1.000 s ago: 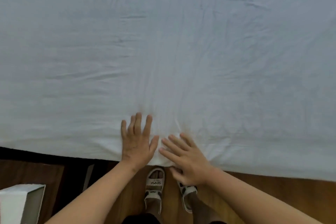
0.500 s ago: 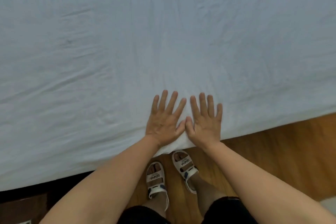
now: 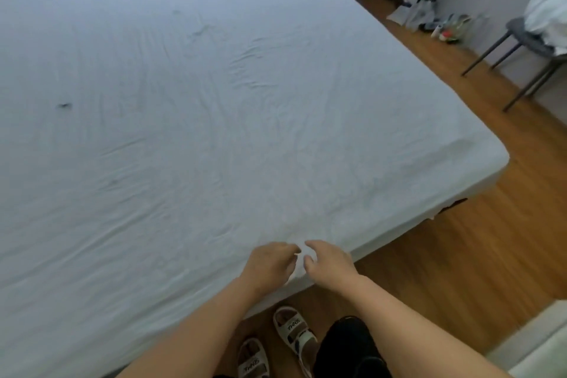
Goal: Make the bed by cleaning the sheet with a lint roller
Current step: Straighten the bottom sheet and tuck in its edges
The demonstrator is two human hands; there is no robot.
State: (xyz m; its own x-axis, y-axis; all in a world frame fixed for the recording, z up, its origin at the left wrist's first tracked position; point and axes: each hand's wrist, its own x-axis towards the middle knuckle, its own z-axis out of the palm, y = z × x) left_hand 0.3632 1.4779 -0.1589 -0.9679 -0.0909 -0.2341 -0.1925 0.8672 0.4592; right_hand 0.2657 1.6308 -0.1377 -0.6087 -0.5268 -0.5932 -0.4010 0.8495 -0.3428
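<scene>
A pale blue-white sheet (image 3: 214,101) covers the whole bed, with fine creases across its middle. A small dark speck (image 3: 64,106) lies on it at the far left. My left hand (image 3: 270,265) and my right hand (image 3: 331,261) hover side by side at the near edge of the bed, fingers loosely curled, fingertips almost meeting over a small raised fold of sheet. Neither hand holds anything that I can see. No lint roller is in view.
Wooden floor (image 3: 460,255) runs along the right and near sides of the bed. A dark-legged stool (image 3: 521,43) with a white bundle stands at the far right. Bags and small clutter (image 3: 429,15) lie by the far wall. My sandalled feet (image 3: 291,328) stand at the bed's edge.
Both hands lay flat with spread fingers on the sheet; now they are raised with fingers curled. The view has tilted up, so the whole bed and room show.
</scene>
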